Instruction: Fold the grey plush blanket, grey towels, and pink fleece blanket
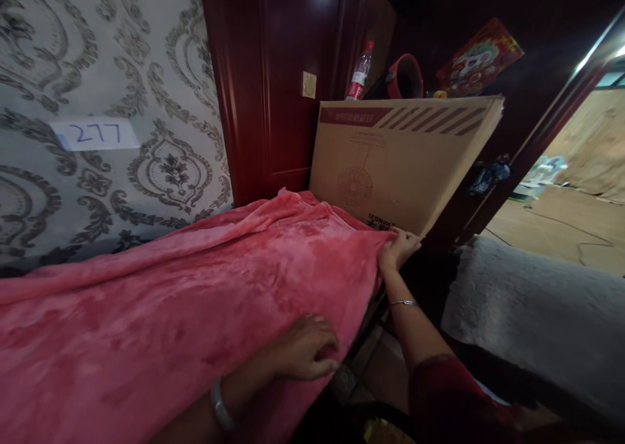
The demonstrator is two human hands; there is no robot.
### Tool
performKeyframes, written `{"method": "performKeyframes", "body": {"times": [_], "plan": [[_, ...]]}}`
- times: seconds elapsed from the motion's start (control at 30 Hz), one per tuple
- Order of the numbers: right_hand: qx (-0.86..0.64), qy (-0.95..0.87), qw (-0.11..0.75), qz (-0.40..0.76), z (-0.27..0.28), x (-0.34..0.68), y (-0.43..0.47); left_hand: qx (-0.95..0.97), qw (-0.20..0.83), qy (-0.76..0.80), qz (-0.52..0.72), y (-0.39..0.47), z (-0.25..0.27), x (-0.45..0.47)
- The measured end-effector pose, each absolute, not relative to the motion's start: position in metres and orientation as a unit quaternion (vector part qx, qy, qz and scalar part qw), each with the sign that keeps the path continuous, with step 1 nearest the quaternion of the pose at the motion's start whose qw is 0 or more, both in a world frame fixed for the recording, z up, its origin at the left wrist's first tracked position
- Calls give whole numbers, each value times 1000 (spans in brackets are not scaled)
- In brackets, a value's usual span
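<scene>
A pink plush blanket (234, 294) covers a long surface along the wall, its far edge slightly bunched. My right hand (400, 249) is closed on the blanket's far right corner, just in front of a large cardboard box. Nearer to me, my left hand (310, 346) rests on the blanket by its right edge. Its fingers are gently bent and its thumb stands apart, with no cloth pinched between them. A bracelet shows on each wrist.
The cardboard box (385, 164) leans at the far end before dark red panelling (244, 73). Behind its top edge stands a plastic bottle (360, 73). A grey furry cover (532, 327) lies on furniture to the right. A paper marked 277 (95, 135) hangs on the patterned wall.
</scene>
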State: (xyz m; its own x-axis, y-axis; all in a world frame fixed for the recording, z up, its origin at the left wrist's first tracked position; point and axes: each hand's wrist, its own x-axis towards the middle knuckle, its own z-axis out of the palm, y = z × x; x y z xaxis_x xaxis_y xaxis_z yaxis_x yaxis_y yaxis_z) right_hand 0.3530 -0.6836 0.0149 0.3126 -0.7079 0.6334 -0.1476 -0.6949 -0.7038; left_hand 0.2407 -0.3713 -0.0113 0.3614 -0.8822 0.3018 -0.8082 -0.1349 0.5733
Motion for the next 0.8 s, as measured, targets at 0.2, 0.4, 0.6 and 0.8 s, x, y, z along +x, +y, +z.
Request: {"method": "performKeyframes", "body": {"times": [0.2,0.4,0.6,0.8], "plan": [[-837,85,235,-486,22,359,-649,845,363,-387,70,-358,-5,260],[-976,14,140,-165,-10,370,-633,960,129,-249,9,-336,-5,278],[-969,110,171,-143,-9,420,-649,963,102,-246,-34,-334,-12,281],[-934,111,273,-202,11,509,-646,959,112,-260,2,-330,-16,285]]}}
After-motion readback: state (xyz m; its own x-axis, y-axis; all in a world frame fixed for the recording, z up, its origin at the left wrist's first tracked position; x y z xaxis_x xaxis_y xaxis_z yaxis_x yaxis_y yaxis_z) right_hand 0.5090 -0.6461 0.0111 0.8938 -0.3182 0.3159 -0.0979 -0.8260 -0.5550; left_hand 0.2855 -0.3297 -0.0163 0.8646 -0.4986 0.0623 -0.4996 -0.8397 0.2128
